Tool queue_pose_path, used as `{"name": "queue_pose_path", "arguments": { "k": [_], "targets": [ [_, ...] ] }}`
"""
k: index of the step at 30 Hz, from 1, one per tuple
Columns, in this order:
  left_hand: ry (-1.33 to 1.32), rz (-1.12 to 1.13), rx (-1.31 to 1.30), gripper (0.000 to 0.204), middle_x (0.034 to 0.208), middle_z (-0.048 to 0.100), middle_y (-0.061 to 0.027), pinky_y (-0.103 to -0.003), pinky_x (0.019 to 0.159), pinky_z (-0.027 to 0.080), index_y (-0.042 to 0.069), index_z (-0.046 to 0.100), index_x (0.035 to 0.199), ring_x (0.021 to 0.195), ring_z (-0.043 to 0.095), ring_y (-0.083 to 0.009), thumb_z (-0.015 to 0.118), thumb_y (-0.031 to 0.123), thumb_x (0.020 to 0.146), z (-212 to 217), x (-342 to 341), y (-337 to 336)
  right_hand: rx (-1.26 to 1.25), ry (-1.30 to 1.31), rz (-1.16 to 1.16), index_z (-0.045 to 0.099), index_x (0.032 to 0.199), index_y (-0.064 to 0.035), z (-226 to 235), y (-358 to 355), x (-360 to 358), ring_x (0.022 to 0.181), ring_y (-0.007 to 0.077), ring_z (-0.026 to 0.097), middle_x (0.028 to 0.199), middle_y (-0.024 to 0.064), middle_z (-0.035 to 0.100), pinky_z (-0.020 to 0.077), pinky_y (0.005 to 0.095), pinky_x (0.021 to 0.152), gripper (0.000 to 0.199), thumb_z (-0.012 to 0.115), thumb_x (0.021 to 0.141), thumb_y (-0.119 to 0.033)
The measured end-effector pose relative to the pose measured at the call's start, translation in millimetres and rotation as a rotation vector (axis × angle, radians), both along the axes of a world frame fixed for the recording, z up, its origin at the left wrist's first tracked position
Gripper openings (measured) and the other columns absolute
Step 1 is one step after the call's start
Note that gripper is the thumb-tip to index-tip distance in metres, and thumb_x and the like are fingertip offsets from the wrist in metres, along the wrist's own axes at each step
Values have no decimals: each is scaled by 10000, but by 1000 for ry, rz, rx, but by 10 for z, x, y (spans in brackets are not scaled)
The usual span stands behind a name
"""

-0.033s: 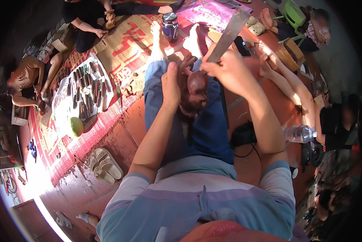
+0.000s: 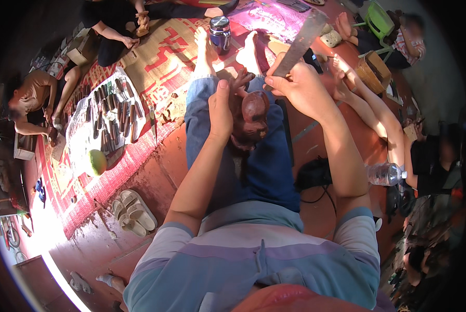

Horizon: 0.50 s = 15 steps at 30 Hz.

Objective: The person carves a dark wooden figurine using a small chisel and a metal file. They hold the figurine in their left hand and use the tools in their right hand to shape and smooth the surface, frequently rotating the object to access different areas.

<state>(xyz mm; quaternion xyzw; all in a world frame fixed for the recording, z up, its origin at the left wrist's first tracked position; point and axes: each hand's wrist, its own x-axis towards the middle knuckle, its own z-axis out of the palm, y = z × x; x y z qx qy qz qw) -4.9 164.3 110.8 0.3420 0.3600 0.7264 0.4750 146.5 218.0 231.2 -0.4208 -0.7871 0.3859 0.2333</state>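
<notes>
Gripping both things at once: left hand [image 2: 221, 106] is wrapping around the dark red-brown wooden carving [image 2: 251, 117], thumb up its left side, fingers curling behind; right hand [image 2: 301, 86] is closing tight on the lower end of a flat metal blade [image 2: 301, 40].

Going left to right: a seated person is bending over at the far left edge; a clear sheet [image 2: 82, 130] on the red patterned mat [image 2: 160, 57] is carrying rows of dark carving tools, with a green round fruit [image 2: 95, 162] lying at its near end. Pale sandals [image 2: 134, 210] are sitting on the reddish-brown floor [image 2: 155, 182]. The carving is resting on the person's blue-jeaned lap, legs stretching away, bare feet near a steel jar [image 2: 220, 32]. Further right, another person's bare legs are lying alongside, a plastic water bottle [image 2: 384, 174] beside them.

Carving's long axis is running along the thighs, rounded end pointing away (detail too blurred). Blade is slanting up-right, tip pointing away from the carving.
</notes>
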Motion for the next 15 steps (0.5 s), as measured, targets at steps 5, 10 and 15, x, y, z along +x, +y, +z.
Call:
{"name": "queue_pose_path", "arguments": {
  "k": [5,10,15],
  "targets": [
    [-43,6,-42,616,766,601,-79,-210,566,435,-79,626,962,641,553,-104,375,484,968,-16,15,31,442,-95,233,631,883,6,-123,-375,-127,776,342,633,812,188,647,495,404,695,166,634,815,-145],
    [-35,3,-75,581,738,606,-79,-218,555,441,-41,616,855,610,554,-111,390,483,964,76,3,-9,141,-22,124,636,878,13,106,-265,-137,731,278,647,762,159,644,472,375,647,173,615,819,-148],
    [-61,5,-46,538,731,596,-54,-206,558,417,-22,615,830,624,529,-85,410,456,966,26,52,20,210,-84,132,584,854,15,23,-170,-117,697,117,574,734,63,602,467,283,631,91,621,831,-65]
  ]
}}
